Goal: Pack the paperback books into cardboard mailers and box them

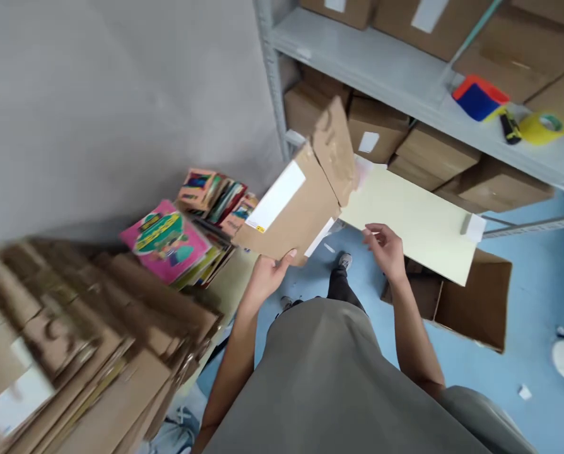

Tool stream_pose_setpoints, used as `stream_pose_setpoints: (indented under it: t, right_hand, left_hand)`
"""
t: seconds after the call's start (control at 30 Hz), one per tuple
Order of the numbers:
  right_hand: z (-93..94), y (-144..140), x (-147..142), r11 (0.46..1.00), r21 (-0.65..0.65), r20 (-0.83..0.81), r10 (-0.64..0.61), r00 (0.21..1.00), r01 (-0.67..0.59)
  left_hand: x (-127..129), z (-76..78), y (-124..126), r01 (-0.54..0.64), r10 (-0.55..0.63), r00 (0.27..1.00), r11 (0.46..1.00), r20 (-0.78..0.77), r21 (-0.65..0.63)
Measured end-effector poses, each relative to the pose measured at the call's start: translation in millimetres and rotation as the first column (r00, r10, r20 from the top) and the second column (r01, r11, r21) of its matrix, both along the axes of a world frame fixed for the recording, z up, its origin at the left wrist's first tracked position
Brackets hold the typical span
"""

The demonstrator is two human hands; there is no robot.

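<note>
My left hand [270, 277] grips the lower edge of a flattened cardboard box [310, 202], thumb on its near face. The carton is held up at a slant. It carries two white labels, and a creased flap [334, 151] stands out at its upper end. My right hand [386, 249] hovers to the right of the carton, fingers loosely curled and apart, with nothing visible in them. Just beyond that hand lies a pale yellow board [405, 214], a small white piece [474, 227] at its right end. Whether the fingers touch the board's edge is unclear.
Flattened cartons [135, 353] are piled at lower left, beside a stack of books with a pink cover [168, 243]. A metal shelf [371, 57] holds cardboard boxes, a tape dispenser [481, 98] and yellow tape [542, 128]. An open cardboard box [475, 299] stands on the blue floor.
</note>
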State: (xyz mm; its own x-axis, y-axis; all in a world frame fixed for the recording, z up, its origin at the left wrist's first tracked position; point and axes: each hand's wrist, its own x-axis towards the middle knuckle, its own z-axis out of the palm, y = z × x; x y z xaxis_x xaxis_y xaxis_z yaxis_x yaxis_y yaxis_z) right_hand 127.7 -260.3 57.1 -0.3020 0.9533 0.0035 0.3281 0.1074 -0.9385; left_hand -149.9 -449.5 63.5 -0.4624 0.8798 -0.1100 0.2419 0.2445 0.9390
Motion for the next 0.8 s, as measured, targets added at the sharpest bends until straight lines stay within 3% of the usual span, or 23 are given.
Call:
stream_pose_setpoints:
  t: [0.17, 0.27, 0.37, 0.47, 0.57, 0.67, 0.8]
  right_hand:
    - [-48.7, 127.7, 103.7, 0.974, -0.026, 0.067, -0.224, 0.972, 0.227]
    - [-69.6, 179.7, 159.7, 0.968, -0.090, 0.066, -0.230, 0.971, 0.235]
    - [-78.1, 212.9, 206.8, 0.975, -0.112, 0.061, -0.186, 0.981, 0.192]
    - [-83.4, 231.7, 239.2, 0.973, -0.135, 0.117, -0.170, 0.978, 0.185]
    - [-94.9, 238.0, 253.1, 0.957, -0.158, 0.172, -0.214, 0.962, 0.241]
    - [-111.1, 232.9, 251.0, 0.932, -0.175, 0.199, -0.283, 0.938, 0.318]
    - [-129.6, 217.1, 239.4, 0.916, -0.173, 0.215, -0.323, 0.921, 0.362]
  left_hand:
    - [29.0, -37.6, 125.1, 0.227, -0.238, 0.969, 0.962, -0.063, -0.153]
    - [54.7, -61.1, 200.2, 0.350, -0.357, 0.934, 0.914, 0.005, -0.206]
    - [79.3, -83.1, 266.7, 0.424, -0.416, 0.905, 0.880, 0.084, -0.214]
    - [98.7, -101.6, 320.1, 0.444, -0.429, 0.896, 0.864, 0.115, -0.238]
    - [113.5, -117.1, 360.2, 0.386, -0.370, 0.923, 0.891, 0.108, -0.241]
    - [124.5, -131.0, 388.3, 0.302, -0.300, 0.953, 0.932, 0.041, -0.201]
    - [132.4, -148.0, 409.6, 0.350, -0.336, 0.935, 0.927, 0.116, -0.133]
